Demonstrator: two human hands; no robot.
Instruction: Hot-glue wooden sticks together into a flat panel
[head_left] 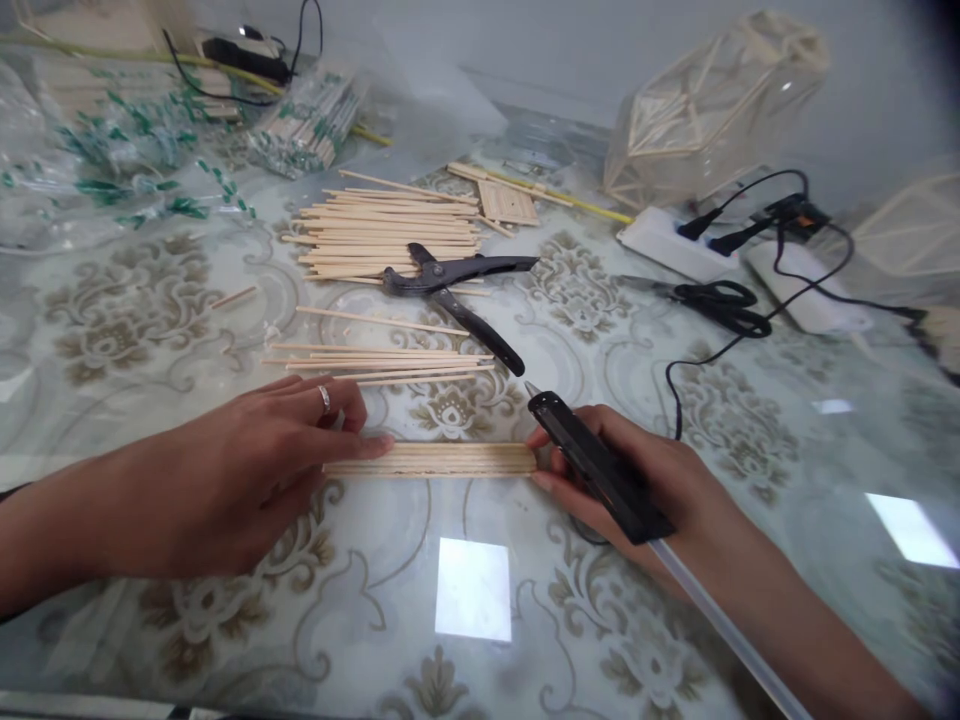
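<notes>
Left hand (255,465), one: fingers part-curled, a fingertip on the left end of a row of sticks (457,460); whether it pinches cannot be told. Row: flat on the patterned tabletop (390,630), between the hands. Beyond it: loose sticks (375,230), then black cutters (450,272). Right hand (682,485), one: closed round a black glue gun (598,465), fingertips touching the row's right end.

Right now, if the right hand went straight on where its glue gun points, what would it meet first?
Probably the black cutter's nearer handle, just beyond the nozzle, though the nozzle's height is unclear.
</notes>
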